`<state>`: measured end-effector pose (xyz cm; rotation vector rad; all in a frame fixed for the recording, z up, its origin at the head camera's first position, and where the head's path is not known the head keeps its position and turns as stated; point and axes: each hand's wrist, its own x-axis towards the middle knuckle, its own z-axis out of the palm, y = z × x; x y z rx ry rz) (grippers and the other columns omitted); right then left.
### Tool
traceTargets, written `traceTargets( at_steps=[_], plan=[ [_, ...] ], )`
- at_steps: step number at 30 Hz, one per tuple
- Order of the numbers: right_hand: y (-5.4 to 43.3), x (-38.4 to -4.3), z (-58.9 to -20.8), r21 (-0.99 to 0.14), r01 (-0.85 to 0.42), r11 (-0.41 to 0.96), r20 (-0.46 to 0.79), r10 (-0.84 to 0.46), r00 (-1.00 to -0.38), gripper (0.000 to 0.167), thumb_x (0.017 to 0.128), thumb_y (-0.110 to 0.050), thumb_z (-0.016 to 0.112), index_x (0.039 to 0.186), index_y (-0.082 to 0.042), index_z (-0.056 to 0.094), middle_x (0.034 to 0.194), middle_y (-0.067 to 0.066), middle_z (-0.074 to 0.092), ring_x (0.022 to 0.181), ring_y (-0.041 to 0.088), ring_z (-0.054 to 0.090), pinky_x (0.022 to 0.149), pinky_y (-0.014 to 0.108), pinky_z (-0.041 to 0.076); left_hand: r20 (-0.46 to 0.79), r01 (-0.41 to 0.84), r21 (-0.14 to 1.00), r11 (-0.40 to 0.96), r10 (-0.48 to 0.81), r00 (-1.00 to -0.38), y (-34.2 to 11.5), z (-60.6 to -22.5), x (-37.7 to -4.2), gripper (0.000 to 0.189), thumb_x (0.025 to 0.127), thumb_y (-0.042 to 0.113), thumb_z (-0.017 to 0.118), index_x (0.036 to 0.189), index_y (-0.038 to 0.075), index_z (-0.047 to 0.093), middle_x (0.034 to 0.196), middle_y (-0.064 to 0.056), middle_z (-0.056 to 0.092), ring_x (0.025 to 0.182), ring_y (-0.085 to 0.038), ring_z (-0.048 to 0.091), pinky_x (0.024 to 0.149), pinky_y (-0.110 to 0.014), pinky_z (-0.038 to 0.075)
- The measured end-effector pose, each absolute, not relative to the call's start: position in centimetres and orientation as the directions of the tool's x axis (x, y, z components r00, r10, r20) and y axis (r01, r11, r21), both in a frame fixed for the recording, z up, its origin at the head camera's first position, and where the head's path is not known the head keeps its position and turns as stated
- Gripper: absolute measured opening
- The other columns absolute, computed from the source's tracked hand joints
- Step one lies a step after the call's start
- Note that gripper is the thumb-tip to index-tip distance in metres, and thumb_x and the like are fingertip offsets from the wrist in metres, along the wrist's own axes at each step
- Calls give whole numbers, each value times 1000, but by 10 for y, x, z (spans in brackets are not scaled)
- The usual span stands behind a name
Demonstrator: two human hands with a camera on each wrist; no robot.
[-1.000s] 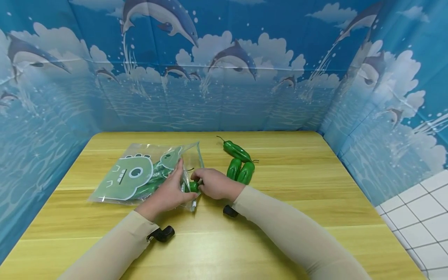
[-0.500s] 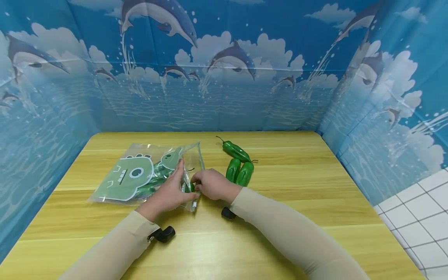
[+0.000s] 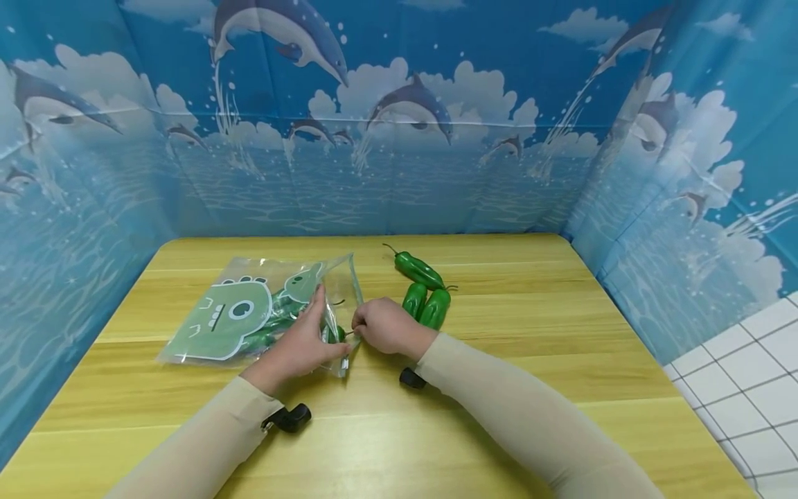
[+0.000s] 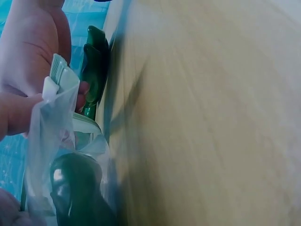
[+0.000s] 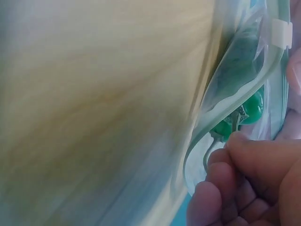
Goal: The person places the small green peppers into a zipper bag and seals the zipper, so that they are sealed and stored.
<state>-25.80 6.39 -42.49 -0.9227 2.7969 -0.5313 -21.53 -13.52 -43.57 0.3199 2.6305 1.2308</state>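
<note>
A clear zip bag [image 3: 212, 298] with a green cartoon print lies on the left, several green peppers inside. My left hand [image 3: 299, 346] lies over its right part, fingers straight and thumb spread toward the mouth. The right hand [image 3: 386, 326] is at that mouth, its thumb and forefinger pinching the thin stem [image 5: 235, 121] of a green pepper [image 3: 337, 334]. This pepper's body is inside the opening, partly hidden by the bag wall. In the right wrist view a white slider [image 5: 281, 34] sits on the zip strip, near the left thumb [image 5: 296, 70].
Three loose green peppers lie beyond the right hand: one long pepper [image 3: 418, 269] farther back, and two side by side, a left one [image 3: 414, 299] and a right one [image 3: 436, 309]. The wooden table [image 3: 499, 374] meets a dolphin-printed curtain [image 3: 399, 180] at the back.
The right hand went slightly left toward the bag mouth, then drew back a little to the right. The pepper's body sits deeper in the bag, its stem now showing. The left hand stays put.
</note>
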Motion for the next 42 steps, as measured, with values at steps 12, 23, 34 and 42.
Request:
traceTargets(
  at_steps=[12,23,34,42],
  plan=[
    [56,-255,-427,-367,-566,738,-13,-613,-790,17,104,-16,66,104,-14,84,102,-2,82,102,16,76,104,38,57,-113,88,777,624,275,-955,-139,-439,-218,130,89,36,82,167,18,-21,176,-11,-14,163,-42,-1,128,-65,18],
    [59,-257,-429,-414,-549,726,-20,-610,-792,16,104,-19,68,106,-13,83,103,-2,81,98,15,75,91,31,60,-104,96,779,620,277,-955,-140,-438,-220,131,88,36,83,167,16,-20,176,-12,-14,163,-42,0,128,-64,17],
    [59,-257,-429,-385,-562,732,2,-608,-794,17,103,-22,69,98,-13,83,95,-2,81,89,13,74,84,29,60,-120,82,784,616,280,-952,-138,-434,-219,130,89,36,82,167,16,-21,176,-11,-14,163,-42,-3,128,-65,16],
    [55,-257,-432,-414,-558,719,-5,-615,-788,18,104,-24,68,102,-14,84,97,-3,81,88,11,74,82,27,59,-128,75,785,615,278,-952,-137,-432,-220,131,88,38,82,167,18,-21,177,-10,-14,163,-42,-2,128,-65,19]
  ],
)
